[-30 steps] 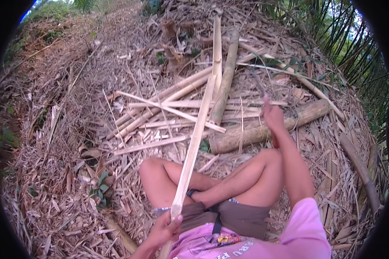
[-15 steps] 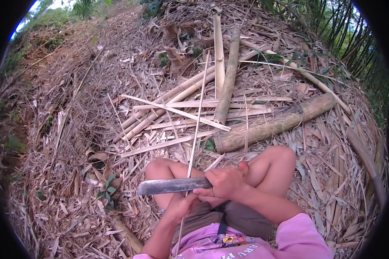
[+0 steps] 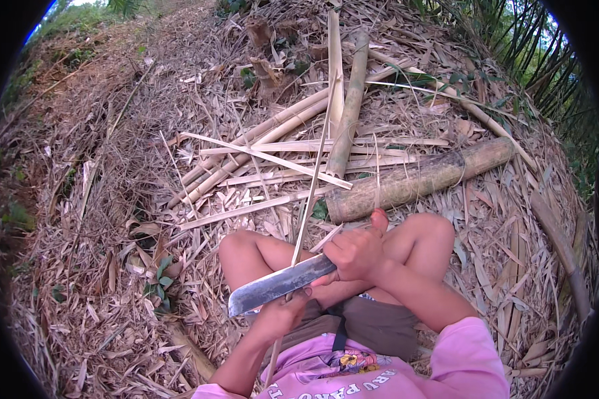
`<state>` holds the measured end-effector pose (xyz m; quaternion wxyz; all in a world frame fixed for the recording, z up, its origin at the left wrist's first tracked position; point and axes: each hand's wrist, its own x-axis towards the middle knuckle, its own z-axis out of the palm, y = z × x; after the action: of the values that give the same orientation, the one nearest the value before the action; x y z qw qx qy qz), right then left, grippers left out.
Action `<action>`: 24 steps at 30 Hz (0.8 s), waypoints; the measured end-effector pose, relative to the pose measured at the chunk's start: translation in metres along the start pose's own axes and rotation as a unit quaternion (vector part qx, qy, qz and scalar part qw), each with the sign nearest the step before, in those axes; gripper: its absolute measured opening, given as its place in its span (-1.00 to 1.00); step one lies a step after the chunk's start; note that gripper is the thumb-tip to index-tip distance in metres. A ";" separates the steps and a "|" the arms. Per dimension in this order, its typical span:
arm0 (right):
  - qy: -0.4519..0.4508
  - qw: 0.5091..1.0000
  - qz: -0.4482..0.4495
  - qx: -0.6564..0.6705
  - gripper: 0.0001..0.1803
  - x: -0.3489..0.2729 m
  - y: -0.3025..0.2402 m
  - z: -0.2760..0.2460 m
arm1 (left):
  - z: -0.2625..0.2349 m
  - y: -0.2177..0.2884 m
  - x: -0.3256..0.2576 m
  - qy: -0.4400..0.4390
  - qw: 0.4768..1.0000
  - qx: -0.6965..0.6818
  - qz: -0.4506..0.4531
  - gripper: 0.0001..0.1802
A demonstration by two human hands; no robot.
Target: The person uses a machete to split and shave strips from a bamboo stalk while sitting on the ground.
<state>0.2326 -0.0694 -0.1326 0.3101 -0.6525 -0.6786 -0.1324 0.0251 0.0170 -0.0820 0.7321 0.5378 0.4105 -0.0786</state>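
My right hand (image 3: 356,254) is closed round the handle of a machete, its thumb up. The broad grey machete blade (image 3: 279,286) slants down to the left and lies across a long, thin bamboo strip (image 3: 305,219). Below the blade, my left hand (image 3: 283,319) is closed on that strip, partly hidden by the blade. The strip runs from beside my waist, up between my bent legs, and over the bamboo pieces ahead. The machete's handle is hidden in my right fist.
Past my feet lie a thick bamboo log (image 3: 419,179), a thinner bamboo pole (image 3: 350,106) and several split bamboo strips (image 3: 266,159). A cut stump (image 3: 267,73) stands farther off. Dry leaves cover the ground, and a small green plant (image 3: 158,286) grows at my left.
The machete blade has tilted, its tip dropping toward me and its handle end rising. The bamboo strip's far end has swung right, and my right hand has shifted slightly up.
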 end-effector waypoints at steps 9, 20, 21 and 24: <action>-0.174 0.968 0.175 -0.038 -0.31 -0.016 0.045 0.000 | -0.013 -0.007 -0.053 -0.063 0.989 -0.123 -0.048 -0.68; -0.072 0.989 0.128 0.013 -0.32 0.012 -0.013 -0.027 | 0.003 0.008 -0.012 -0.079 0.994 -0.073 0.019 -0.61; -0.064 0.988 0.140 0.008 -0.31 0.010 -0.004 -0.021 | 0.001 0.001 -0.017 -0.065 0.997 -0.038 0.029 -0.63; -0.073 0.971 0.226 -0.021 -0.29 0.010 0.041 -0.020 | -0.005 -0.023 -0.030 -0.020 0.996 0.060 0.058 -0.62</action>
<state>0.2772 -0.0683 -0.1205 0.2680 -0.8033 -0.5312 -0.0250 -0.0100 0.0023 -0.0789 0.7100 0.6022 0.3580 -0.0713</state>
